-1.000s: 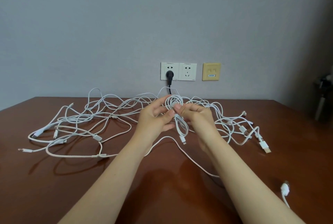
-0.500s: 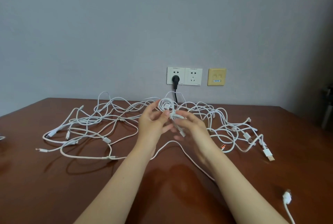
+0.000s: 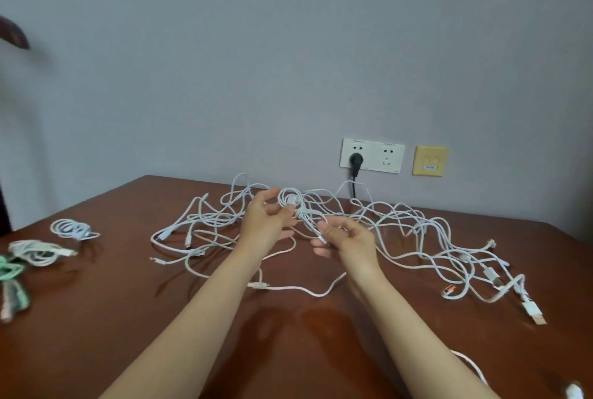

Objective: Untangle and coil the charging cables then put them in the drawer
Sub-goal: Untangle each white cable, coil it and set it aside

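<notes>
A small coil of white cable (image 3: 290, 200) is held up over the brown table (image 3: 288, 334). My left hand (image 3: 266, 222) pinches the coil at its lower edge between thumb and fingers. My right hand (image 3: 345, 238) pinches the cable's free end with its plug just below and to the right of the coil. Behind and around both hands a tangle of white charging cables (image 3: 417, 238) sprawls across the table. No drawer is in view.
Coiled cables lie at the table's left: a white one (image 3: 72, 228), another white one (image 3: 37, 252) and a green bundle (image 3: 9, 273). A wall socket (image 3: 372, 159) holds a black plug (image 3: 355, 162). A loose white plug (image 3: 574, 390) lies near the front right corner.
The view has swung left, bringing the coiled cables at the left into sight. My right hand has drawn the cable end down and right, away from the coil.
</notes>
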### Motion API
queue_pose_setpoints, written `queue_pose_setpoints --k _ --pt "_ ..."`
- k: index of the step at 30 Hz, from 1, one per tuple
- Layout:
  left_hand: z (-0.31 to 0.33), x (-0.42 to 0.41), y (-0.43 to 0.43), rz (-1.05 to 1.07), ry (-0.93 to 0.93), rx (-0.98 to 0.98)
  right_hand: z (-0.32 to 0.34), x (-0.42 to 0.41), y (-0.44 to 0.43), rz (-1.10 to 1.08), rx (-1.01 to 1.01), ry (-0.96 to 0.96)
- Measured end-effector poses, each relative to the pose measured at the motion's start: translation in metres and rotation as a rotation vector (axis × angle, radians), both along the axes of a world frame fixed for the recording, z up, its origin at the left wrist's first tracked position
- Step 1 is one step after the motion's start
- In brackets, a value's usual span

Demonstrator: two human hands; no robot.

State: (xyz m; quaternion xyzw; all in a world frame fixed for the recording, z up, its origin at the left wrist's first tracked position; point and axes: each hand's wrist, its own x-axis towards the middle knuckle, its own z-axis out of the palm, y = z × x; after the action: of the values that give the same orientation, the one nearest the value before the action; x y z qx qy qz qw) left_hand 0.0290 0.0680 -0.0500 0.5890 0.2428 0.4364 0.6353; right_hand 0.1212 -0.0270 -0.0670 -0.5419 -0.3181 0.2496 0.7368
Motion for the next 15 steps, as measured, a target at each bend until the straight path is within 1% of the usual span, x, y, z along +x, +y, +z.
queue_pose_setpoints --k 4,8,11,15 --pt "0.0 -0.036 0.028 0.113 0.086 0.032 0.008 -0.032 0.031 0.071 -0.068 -0.037" --pt "0.003 -0.078 0.052 0.193 0.131 0.055 0.016 -0.063 0.06 0.114 -0.151 -0.135" --pt "0.004 -0.108 0.072 0.248 0.226 0.07 0.019 -0.085 0.08 0.161 -0.191 -0.184" --pt "0.007 -0.143 0.097 0.315 0.372 0.108 0.019 -0.111 0.11 0.202 -0.198 -0.193"
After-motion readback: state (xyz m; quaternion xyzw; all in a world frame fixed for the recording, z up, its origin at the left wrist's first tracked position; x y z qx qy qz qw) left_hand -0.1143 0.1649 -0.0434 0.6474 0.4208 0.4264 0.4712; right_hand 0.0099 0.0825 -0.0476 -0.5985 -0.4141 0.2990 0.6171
